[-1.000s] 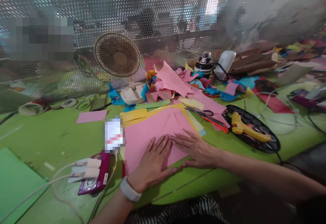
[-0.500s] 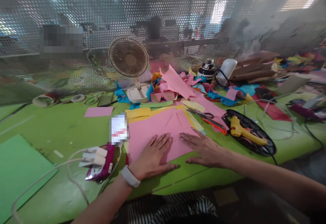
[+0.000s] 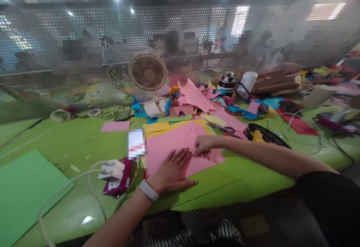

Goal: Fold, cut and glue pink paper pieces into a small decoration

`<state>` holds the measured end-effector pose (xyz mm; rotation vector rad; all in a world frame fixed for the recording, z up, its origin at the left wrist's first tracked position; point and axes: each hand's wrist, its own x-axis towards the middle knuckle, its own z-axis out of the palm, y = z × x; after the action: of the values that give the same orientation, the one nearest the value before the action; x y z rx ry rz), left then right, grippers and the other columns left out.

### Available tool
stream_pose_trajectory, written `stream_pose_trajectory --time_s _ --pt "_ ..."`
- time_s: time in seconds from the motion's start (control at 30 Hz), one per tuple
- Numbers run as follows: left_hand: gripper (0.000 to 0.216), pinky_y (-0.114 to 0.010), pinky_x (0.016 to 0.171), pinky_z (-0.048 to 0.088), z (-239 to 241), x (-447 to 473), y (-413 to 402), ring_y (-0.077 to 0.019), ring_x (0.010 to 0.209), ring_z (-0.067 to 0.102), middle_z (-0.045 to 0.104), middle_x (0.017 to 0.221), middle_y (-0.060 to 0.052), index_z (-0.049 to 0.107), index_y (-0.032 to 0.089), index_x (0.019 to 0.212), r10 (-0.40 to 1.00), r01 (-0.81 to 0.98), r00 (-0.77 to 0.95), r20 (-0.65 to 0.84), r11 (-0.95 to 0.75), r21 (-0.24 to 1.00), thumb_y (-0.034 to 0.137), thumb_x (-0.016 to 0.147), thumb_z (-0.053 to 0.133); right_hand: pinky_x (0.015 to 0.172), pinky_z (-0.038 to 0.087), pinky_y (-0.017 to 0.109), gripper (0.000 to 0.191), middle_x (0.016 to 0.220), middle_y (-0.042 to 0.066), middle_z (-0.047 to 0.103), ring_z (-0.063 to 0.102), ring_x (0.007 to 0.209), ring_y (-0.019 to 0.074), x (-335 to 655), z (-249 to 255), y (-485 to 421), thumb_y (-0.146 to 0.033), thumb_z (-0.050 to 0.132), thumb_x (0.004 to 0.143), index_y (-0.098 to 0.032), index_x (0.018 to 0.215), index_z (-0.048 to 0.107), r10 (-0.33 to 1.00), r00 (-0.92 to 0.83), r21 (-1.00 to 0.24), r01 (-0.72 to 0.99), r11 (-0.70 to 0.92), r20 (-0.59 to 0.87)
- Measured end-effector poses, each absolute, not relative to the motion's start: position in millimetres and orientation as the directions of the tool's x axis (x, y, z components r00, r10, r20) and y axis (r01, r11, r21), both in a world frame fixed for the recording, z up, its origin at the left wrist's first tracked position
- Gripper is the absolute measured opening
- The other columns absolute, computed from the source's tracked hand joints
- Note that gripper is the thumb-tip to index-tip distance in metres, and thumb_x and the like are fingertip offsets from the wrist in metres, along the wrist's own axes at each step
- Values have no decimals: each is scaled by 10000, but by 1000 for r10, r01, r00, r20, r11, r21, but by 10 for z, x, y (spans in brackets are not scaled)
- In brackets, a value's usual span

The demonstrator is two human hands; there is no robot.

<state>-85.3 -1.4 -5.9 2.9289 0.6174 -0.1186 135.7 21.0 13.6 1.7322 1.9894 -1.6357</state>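
A sheet of pink paper (image 3: 165,145) lies flat on a stack of sheets, with yellow paper (image 3: 157,127) showing along its far edge. My left hand (image 3: 176,170) rests flat on the pink sheet's near part, fingers stretched out and thumb spread to the right. On the same sheet, just beyond my left fingertips, my right hand (image 3: 204,145) is curled with its knuckles up. Its fingertips point down at the paper, and nothing shows in it. Faint crease lines run across the sheet. Scissors (image 3: 229,130) lie beyond my right forearm, partly covered by it.
Left of the paper are a phone (image 3: 136,144) and a purple power strip (image 3: 119,177) with plugs and white cables. A fan (image 3: 149,74) and a heap of paper scraps (image 3: 194,95) stand behind. My right forearm partly hides a black tray (image 3: 274,136) with a yellow glue gun (image 3: 257,136).
My right hand has gone from lying flat at the sheet's right edge to a curled shape further in and away from me. The left hand stays flat on the paper. The view has tilted up.
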Motion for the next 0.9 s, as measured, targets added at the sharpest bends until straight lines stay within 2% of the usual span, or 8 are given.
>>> stream_pose_trajectory --time_s 0.2,0.53,0.7,0.8,0.87,0.9 --pt "870 -406 1101 16 -44 -835 -14 -227 1373 32 37 1495 -64 1 200 1438 396 409 910 -120 -905 115 734 788 220 383 267 179 268 438 -18 597 511 370 72 1413 -15 333 -357 667 675 -121 572 593 638 -404 -664 711 -232 -656" --pt "838 -427 1097 55 -6 -822 -13 -244 1369 68 50 1495 -82 10 205 1438 386 396 917 -101 -912 109 705 806 240 365 262 166 309 462 -4 617 567 422 89 1990 -42 243 -408 717 601 -116 584 618 644 -335 -627 721 -295 -688" --pt "872 -432 1097 74 -5 -839 -11 -248 1367 87 78 1493 -91 40 192 1439 400 413 909 -115 -900 137 722 787 270 395 305 169 366 507 6 643 564 431 83 1854 22 266 -484 676 641 -122 676 639 700 -365 -679 697 -232 -614" --pt "834 -422 1088 140 70 -823 27 -251 1348 185 190 1476 -105 156 188 1430 393 408 913 -114 -893 188 704 792 308 394 304 176 360 455 -9 613 516 395 72 1714 -24 297 -475 693 623 -121 621 628 727 -384 -699 691 -182 -569" --pt "730 -398 1048 242 154 -773 77 -255 1278 343 344 1416 -114 341 195 1367 425 430 902 -74 -870 242 664 808 354 381 289 181 339 417 -19 589 480 366 67 1667 -78 314 -445 706 613 -123 571 610 727 -392 -698 696 -167 -564" --pt "681 -378 996 316 199 -735 108 -258 1203 435 452 1340 -122 447 182 1295 492 479 870 -19 -836 268 650 803 388 376 280 182 334 409 -21 584 468 357 64 1658 -105 320 -436 704 617 -124 557 603 724 -396 -697 698 -163 -566"
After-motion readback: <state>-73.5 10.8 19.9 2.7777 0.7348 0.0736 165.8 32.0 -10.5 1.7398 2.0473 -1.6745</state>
